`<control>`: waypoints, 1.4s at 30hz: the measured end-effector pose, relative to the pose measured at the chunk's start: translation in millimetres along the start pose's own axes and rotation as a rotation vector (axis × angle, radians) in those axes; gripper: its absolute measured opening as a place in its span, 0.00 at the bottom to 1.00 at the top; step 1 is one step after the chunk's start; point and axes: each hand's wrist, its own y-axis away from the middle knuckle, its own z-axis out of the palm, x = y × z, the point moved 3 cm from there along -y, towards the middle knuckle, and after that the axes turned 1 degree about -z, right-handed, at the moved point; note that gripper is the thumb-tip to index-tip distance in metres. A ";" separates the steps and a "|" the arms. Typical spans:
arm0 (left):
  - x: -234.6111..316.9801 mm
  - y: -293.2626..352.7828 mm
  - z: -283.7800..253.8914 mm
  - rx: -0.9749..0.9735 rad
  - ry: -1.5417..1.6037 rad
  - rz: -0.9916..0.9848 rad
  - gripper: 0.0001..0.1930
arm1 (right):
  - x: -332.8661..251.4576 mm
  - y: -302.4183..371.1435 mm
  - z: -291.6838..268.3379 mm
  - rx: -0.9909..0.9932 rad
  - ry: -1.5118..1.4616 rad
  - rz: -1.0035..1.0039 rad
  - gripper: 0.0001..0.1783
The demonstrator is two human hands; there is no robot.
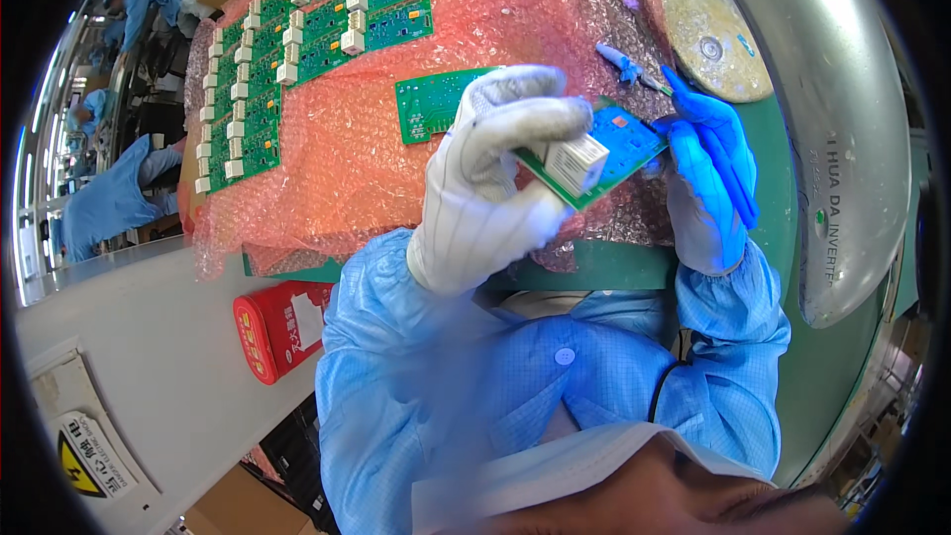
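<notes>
Two light-blue sleeves come in from the near side, with a red tin to their left, beside the near edge of the green table. Both hands wear whitish gloves.

The left hand holds a green circuit board up in the middle of the scene, tilted, above pink bubble wrap. Its fingers are curled and parted from the thumb only by the board, pinching its left end close to a white block mounted there. The right hand, washed in blue light, is at the board's right corner. Its fingers are extended and lie mostly side by side; whether the tips touch the corner or stop just beside it, I cannot tell.

To handle the board well, the best grip would probably be by its edges, lightly, without pressure on the white block, with the right fingers steadying the corner while it is turned slowly.

Behind the left hand, a second board lies on the wrap. Farther right are a slim pale tool and a rounded, stained slab. At far left, more boards with white blocks lie in rows.
</notes>
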 end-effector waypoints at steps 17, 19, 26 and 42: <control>-7.9 -3.3 7.9 -0.051 0.540 -0.604 0.38 | 17.9 29.0 -54.6 0.236 0.302 -0.161 0.30; -11.4 -0.7 7.4 -0.091 0.486 -0.582 0.38 | 17.0 24.4 -46.2 0.309 0.655 -0.427 0.23; -11.7 0.5 8.8 -0.093 0.478 -0.581 0.37 | -5.6 16.7 -32.0 0.282 0.409 -0.315 0.19; -13.4 -0.2 8.3 -0.080 0.473 -0.564 0.36 | 7.9 13.3 -37.4 0.275 0.369 -0.356 0.15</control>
